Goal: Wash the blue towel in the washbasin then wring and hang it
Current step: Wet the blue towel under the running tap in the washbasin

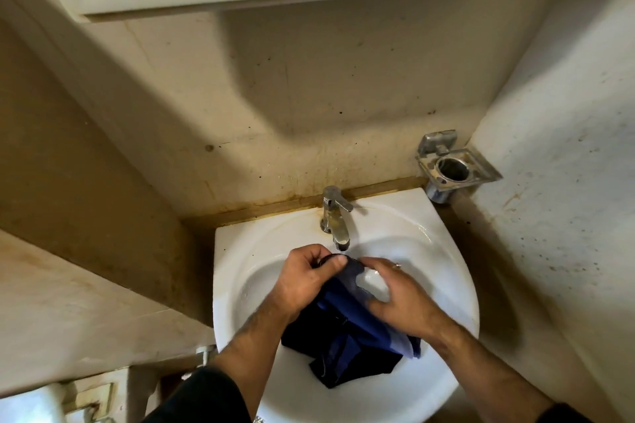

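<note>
- Head view showed the wet blue cloth towel (pixel 347 319) bunched in the bowl of the white ceramic washbasin (pixel 233 251), its upper end lifted toward the spout and its dark lower folds lying on the basin floor.
- The left hand (pixel 305 278) pinched the towel's top edge between thumb and curled fingers, just below the chrome tap (pixel 335 216).
- The right hand (pixel 395 299) held a pale bar of soap (pixel 372 282) with bent fingers, pressing it against the cloth.
- Whether water ran from the tap could not be told.
- The step looked like soaping; it would go best with the left hand keeping the cloth taut while the soap travelled along each fold, turning hidden dark folds upward.
- A square metal tumbler holder (pixel 457 165) hung on the stained wall beside the basin.
</note>
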